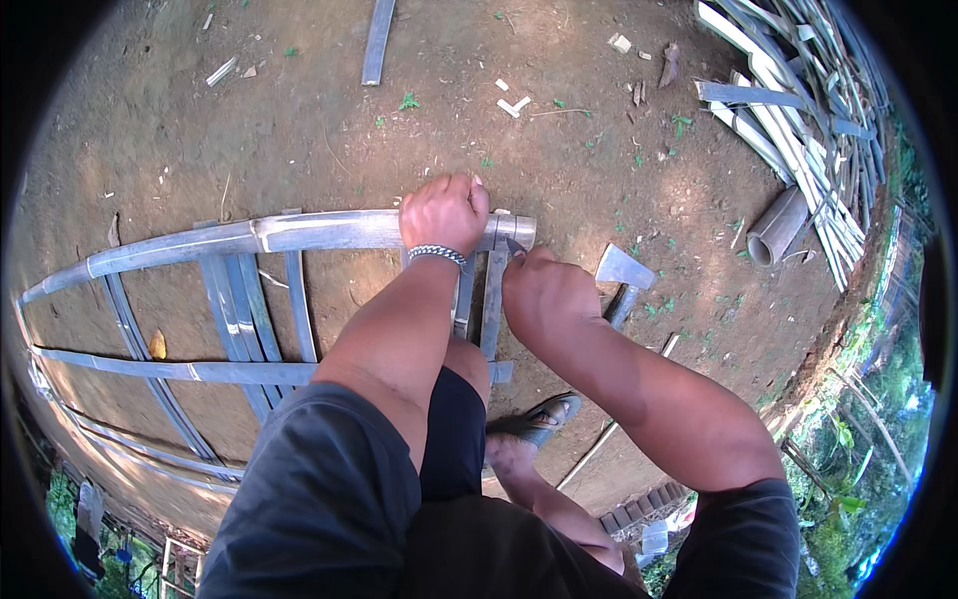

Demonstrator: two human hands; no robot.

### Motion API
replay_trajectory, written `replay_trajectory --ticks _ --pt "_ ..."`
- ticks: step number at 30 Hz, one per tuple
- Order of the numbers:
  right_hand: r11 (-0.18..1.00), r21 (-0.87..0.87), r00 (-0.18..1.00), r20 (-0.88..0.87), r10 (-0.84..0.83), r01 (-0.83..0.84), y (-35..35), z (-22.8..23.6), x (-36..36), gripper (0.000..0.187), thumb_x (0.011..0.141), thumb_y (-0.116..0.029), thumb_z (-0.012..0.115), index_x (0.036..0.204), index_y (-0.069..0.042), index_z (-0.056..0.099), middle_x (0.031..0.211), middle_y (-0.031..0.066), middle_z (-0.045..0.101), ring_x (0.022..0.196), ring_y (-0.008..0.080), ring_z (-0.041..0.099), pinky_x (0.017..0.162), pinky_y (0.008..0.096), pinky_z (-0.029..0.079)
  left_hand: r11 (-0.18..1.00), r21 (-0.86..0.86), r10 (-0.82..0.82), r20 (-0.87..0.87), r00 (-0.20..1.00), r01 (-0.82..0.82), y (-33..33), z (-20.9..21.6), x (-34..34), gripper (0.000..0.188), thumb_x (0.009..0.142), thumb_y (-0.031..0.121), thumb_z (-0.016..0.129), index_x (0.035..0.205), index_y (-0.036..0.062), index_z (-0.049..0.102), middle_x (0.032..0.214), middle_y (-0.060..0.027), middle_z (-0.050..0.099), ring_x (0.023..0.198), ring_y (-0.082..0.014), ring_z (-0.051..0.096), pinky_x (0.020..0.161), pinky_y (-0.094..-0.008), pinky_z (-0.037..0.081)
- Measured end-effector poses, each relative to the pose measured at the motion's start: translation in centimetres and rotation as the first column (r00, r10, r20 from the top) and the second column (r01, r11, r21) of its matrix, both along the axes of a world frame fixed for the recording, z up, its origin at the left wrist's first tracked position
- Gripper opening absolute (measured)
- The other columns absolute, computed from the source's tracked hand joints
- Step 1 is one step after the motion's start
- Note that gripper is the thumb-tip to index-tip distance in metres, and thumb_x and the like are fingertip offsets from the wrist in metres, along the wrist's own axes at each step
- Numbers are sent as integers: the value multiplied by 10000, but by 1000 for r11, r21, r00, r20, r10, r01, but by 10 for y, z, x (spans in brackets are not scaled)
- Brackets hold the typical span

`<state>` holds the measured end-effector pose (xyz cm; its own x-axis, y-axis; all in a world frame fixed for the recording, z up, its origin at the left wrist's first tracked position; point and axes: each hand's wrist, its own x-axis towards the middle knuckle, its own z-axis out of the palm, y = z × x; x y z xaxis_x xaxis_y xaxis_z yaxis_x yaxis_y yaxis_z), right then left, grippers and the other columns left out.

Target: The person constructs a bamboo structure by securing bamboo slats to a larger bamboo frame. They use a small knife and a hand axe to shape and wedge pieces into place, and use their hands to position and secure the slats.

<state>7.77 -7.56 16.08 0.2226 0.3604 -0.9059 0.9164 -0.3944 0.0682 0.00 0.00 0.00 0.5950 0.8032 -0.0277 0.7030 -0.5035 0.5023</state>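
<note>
A thick bamboo pole forms the far side of a bamboo frame on the ground. My left hand is closed over the pole near its right end. My right hand makes a fist just below that end, around a small knife. Only the dark pointed tip of its blade shows, against the pole beside a cut line. The handle is hidden in my fist. Below the pole, a bamboo slat of the frame runs toward me, next to my right hand.
Right of my right hand lies a hatchet. A large heap of split bamboo and a hollow bamboo piece are at the far right. Another slat lies at the far edge. A thin stick is near my sandalled foot.
</note>
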Motion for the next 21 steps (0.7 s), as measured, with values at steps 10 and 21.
replay_trajectory --ticks 10,21 --pt "-364 -187 -399 -217 -891 913 -42 -14 30 281 1050 -210 523 1296 -122 628 866 57 618 530 117 527 433 273 399 1000 2 15 35 999 -15 -2 4 -2 236 909 284 648 741 118 670 755 -70 690 709 -287 692 668 -450 514" --pt "978 125 984 -51 173 -166 -17 -3 25 295 1007 -156 553 1260 -30 640 997 153 681 739 258 729 550 383 565 1000 1 12 39 999 -12 2 3 -3 206 893 269 668 743 127 677 754 -67 693 697 -278 690 669 -444 519"
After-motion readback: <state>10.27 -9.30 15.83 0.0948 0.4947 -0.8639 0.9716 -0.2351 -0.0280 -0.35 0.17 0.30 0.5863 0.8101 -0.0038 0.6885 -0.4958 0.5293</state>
